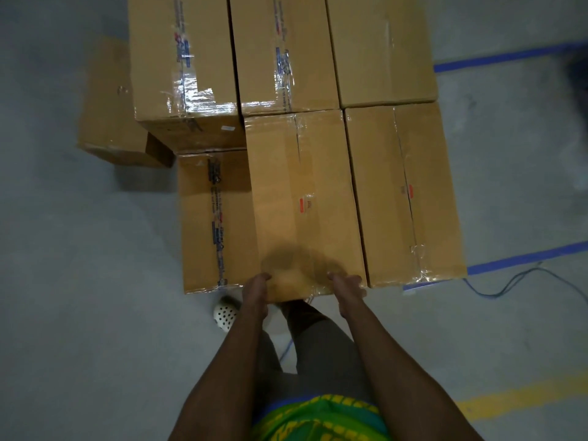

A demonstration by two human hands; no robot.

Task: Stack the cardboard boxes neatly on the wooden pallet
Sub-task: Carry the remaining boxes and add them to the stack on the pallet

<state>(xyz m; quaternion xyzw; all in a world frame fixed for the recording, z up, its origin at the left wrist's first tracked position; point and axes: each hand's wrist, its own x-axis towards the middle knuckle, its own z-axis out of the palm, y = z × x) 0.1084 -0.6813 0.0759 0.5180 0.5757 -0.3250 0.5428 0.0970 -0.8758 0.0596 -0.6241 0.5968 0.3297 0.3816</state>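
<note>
Seen from the head camera, looking down, the left hand and right hand both grip the near end of the middle box, one at each near corner. Each thumb lies on the taped top face. The other fingers are curled over the edge and out of sight, so I cannot tell how far under they reach.

The middle box runs straight away from the fingertips, and its far end meets the far middle box. Just right of the right hand's fingers stands the right box, close alongside, with its top about level. Left of the left hand's fingers is the low box, whose top sits lower and is partly covered by the held box. Beyond it rise the far left box and, across the back, the far right box.

Well left of the fingers, a lone box sits on the grey floor. Just below the left hand is a white perforated clog. Right of the right hand, blue tape and a cable lie on the floor, with a yellow line nearer the person.
</note>
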